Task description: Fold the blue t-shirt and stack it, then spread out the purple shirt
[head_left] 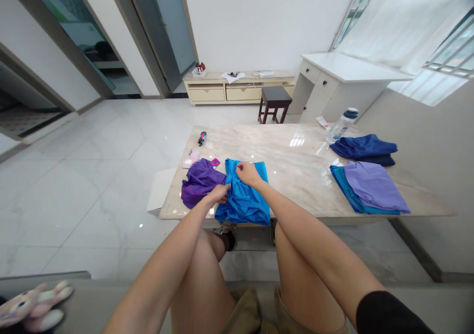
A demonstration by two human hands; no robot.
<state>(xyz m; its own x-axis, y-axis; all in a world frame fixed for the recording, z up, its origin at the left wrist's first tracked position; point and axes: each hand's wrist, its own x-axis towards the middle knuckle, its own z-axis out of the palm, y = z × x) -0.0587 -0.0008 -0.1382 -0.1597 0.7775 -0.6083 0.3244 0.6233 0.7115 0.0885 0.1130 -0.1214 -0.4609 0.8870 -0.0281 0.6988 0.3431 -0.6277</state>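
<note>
A bright blue cloth (246,203), perhaps a garment, lies rumpled at the table's near edge, its lower part hanging slightly over. My left hand (219,193) pinches it at the left side, with some of the fingers hidden underneath. Higher on the same cloth, my right hand (248,173) is closed with thumb and fingertips together on the fabric. A crumpled purple cloth (202,183) lies just left of my left hand, against the blue one.
On the marble table (292,176), folded lilac cloth (374,183) and dark blue cloth (365,146) lie to the right, near a water bottle (342,125). A small dark object (202,138) is at the far left. A stool (276,97) stands beyond.
</note>
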